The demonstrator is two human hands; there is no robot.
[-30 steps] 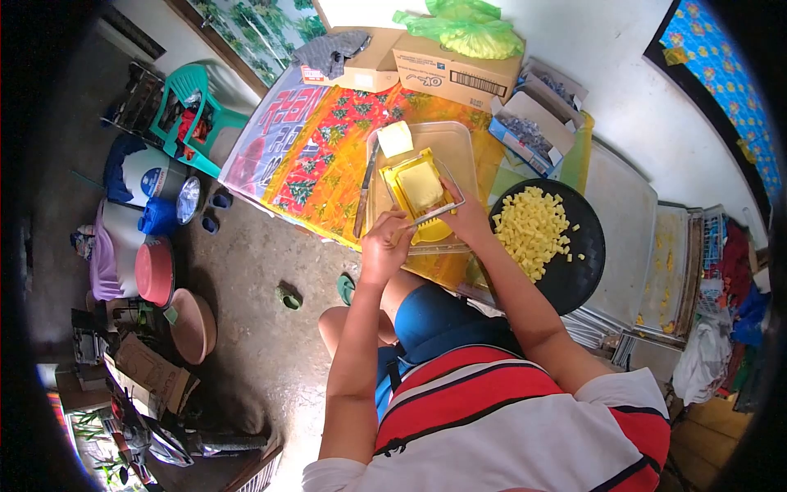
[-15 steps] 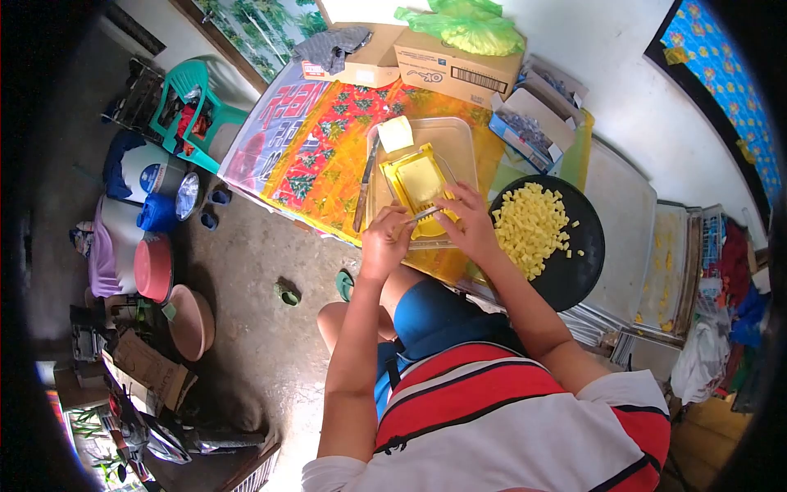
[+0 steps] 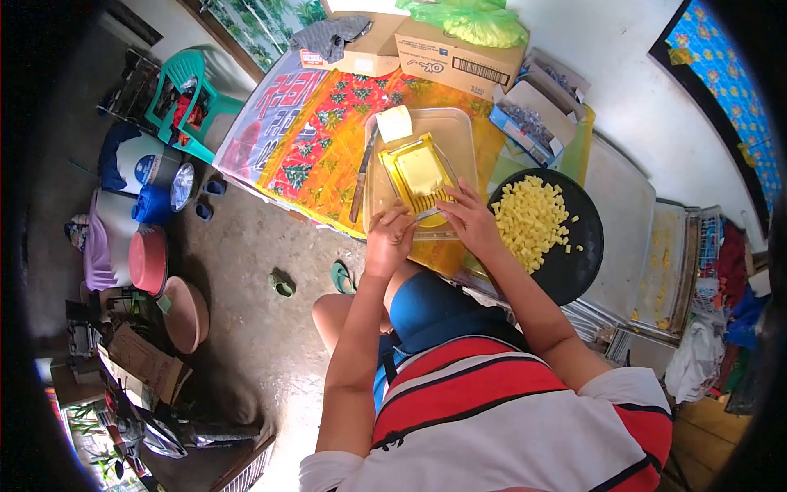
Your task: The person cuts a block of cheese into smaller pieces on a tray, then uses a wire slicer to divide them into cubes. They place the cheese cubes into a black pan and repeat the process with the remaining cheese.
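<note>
A yellow slicer (image 3: 394, 180) with a hinged cutting frame lies in a shallow clear plastic tray (image 3: 466, 131). On the slicer sits a pale yellow block (image 3: 425, 166), with slots showing below it. My left hand (image 3: 390, 234) pinches the left end of the frame's front bar. My right hand (image 3: 470, 217) grips the right end of that bar. Another pale yellow piece (image 3: 395, 123) rests at the tray's top left corner. A knife (image 3: 361, 182) leans along the tray's left edge. Right of my right hand, many pale yellow cubes (image 3: 525, 217) lie on a round black tray (image 3: 584, 266).
Cardboard boxes (image 3: 455, 61) stand at the table's back, with a green plastic bag (image 3: 467, 20) on top. Open boxes of small packets (image 3: 529, 123) are at back right. Metal trays (image 3: 619, 221) are stacked on the right. A green chair (image 3: 193, 107) and basins (image 3: 184, 316) stand left.
The front bar of the slicer's frame has moved down toward the slots, with both hands still on it. The whole view has shifted slightly.
</note>
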